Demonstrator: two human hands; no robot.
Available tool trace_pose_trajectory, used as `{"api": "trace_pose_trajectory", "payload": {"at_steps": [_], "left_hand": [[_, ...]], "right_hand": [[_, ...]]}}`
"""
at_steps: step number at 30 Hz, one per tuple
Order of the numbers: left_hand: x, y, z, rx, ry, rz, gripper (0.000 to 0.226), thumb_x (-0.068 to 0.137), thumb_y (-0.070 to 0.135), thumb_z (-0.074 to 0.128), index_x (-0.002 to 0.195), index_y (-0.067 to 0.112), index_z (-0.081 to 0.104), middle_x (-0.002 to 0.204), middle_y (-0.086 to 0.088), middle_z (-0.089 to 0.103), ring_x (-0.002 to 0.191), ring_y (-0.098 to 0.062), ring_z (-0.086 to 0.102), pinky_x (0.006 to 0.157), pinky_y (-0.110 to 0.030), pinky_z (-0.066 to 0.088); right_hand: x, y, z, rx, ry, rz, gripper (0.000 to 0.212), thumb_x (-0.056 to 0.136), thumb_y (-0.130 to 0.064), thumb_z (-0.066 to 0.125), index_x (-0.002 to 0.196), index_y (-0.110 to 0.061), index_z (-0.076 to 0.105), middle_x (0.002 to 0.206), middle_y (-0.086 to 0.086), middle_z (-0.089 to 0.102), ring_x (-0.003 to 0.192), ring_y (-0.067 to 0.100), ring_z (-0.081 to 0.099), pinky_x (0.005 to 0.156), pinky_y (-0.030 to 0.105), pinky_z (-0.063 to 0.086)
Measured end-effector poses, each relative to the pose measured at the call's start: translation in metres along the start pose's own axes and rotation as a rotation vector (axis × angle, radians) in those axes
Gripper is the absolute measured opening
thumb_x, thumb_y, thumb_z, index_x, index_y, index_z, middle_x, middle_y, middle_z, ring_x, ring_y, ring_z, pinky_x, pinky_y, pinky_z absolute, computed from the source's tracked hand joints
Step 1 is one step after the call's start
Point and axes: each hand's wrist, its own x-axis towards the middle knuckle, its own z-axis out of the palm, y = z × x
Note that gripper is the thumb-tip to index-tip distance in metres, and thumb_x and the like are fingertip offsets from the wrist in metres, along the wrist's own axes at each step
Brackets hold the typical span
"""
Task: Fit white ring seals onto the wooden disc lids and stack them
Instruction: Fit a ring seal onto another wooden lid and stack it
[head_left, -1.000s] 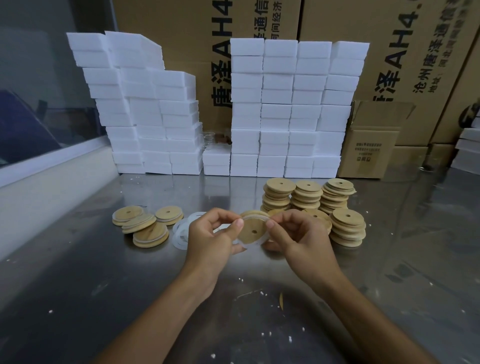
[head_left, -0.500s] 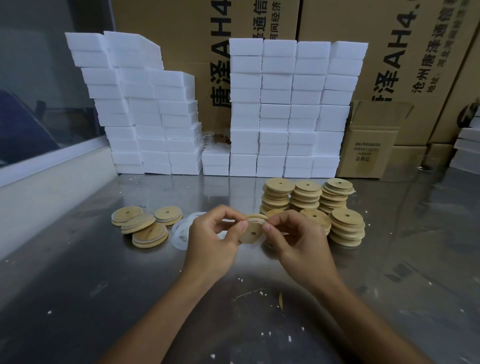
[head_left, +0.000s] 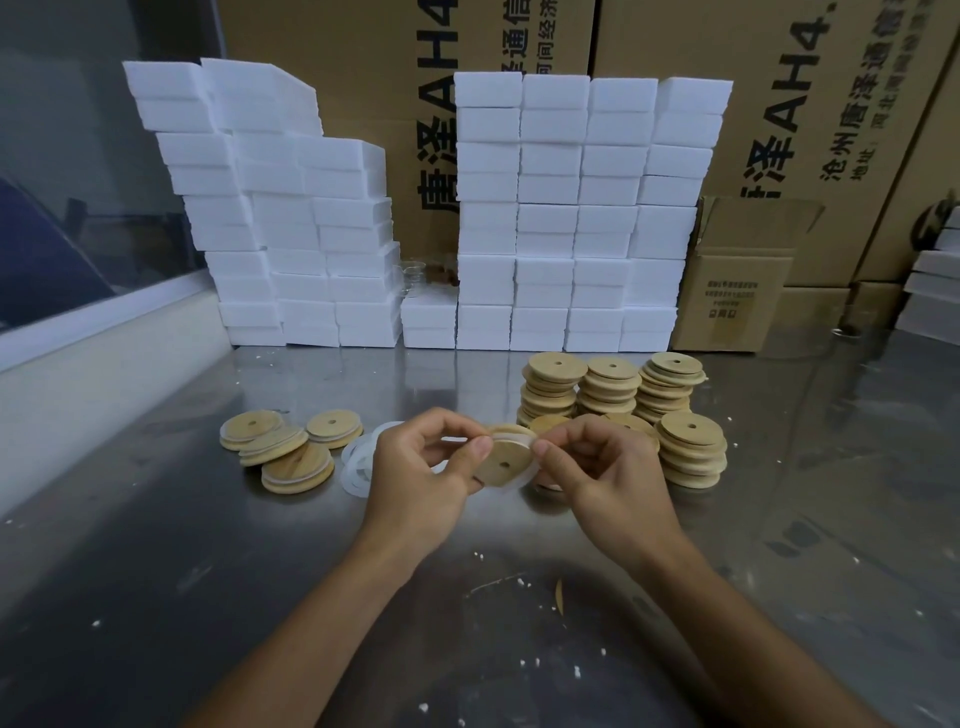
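Above the metal table, my left hand (head_left: 421, 475) and my right hand (head_left: 605, 475) pinch one wooden disc lid (head_left: 503, 461) between them, tilted toward me, hole showing. A white ring seal (head_left: 529, 447) wraps its rim under my fingertips. Loose white ring seals (head_left: 358, 467) lie flat on the table just left of my left hand. Several lids with white edges (head_left: 291, 448) lie overlapped at the left. Stacks of plain wooden lids (head_left: 623, 395) stand behind and right of my right hand.
Walls of white foam blocks (head_left: 571, 218) line the back of the steel table (head_left: 208, 597), with big printed cartons behind. A small cardboard box (head_left: 743, 291) stands at the back right. A raised white ledge (head_left: 78, 395) runs along the left. White crumbs dot the table.
The lid tilted edge-on between my fingers half a second ago and now faces me more again. Both hands stayed in place, fingertips working around the rim.
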Motion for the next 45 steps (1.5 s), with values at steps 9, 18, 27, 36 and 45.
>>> {"api": "trace_pose_trajectory", "payload": {"at_steps": [9,18,27,36,45], "left_hand": [[0.000,0.005,0.002,-0.186,0.043,-0.082,0.012,0.086,-0.004,0.066,0.077,0.003,0.065,0.072,0.002,0.072,0.072,-0.014,0.072,0.056,-0.032,0.059],[0.000,0.002,-0.003,0.091,-0.056,0.072,0.013,0.086,0.002,0.068,0.081,0.013,0.066,0.077,0.008,0.069,0.076,-0.013,0.070,0.063,-0.035,0.061],[0.000,0.006,-0.005,0.243,-0.064,0.185,0.020,0.083,0.004,0.073,0.076,0.022,0.068,0.078,0.010,0.071,0.078,-0.010,0.068,0.071,-0.047,0.060],[-0.001,0.011,-0.005,0.180,-0.027,0.124,0.019,0.083,0.002,0.073,0.074,0.018,0.069,0.076,0.006,0.071,0.075,-0.014,0.070,0.066,-0.044,0.061],[-0.002,0.007,-0.001,-0.068,-0.029,-0.117,0.012,0.086,0.001,0.069,0.078,0.009,0.066,0.081,0.000,0.070,0.076,-0.017,0.072,0.060,-0.037,0.061]], "right_hand": [[0.001,0.002,0.000,0.039,-0.051,-0.013,0.003,0.088,-0.008,0.070,0.087,-0.005,0.069,0.078,0.008,0.074,0.070,0.019,0.072,0.065,0.026,0.058],[-0.001,0.005,0.000,-0.171,-0.035,-0.111,0.002,0.088,-0.007,0.071,0.087,-0.008,0.070,0.077,-0.001,0.073,0.071,0.013,0.071,0.068,0.029,0.059],[-0.001,0.000,0.000,-0.151,-0.096,-0.091,0.011,0.087,-0.004,0.071,0.081,-0.013,0.071,0.069,-0.004,0.071,0.062,0.006,0.066,0.059,0.019,0.049],[-0.001,-0.001,-0.001,-0.116,-0.092,-0.082,0.014,0.088,-0.007,0.071,0.082,-0.020,0.072,0.076,0.001,0.074,0.070,0.016,0.071,0.066,0.030,0.058],[-0.001,0.001,0.000,-0.069,-0.028,-0.067,0.008,0.087,-0.005,0.072,0.082,-0.012,0.070,0.075,0.005,0.073,0.065,0.018,0.070,0.061,0.032,0.059]]}}
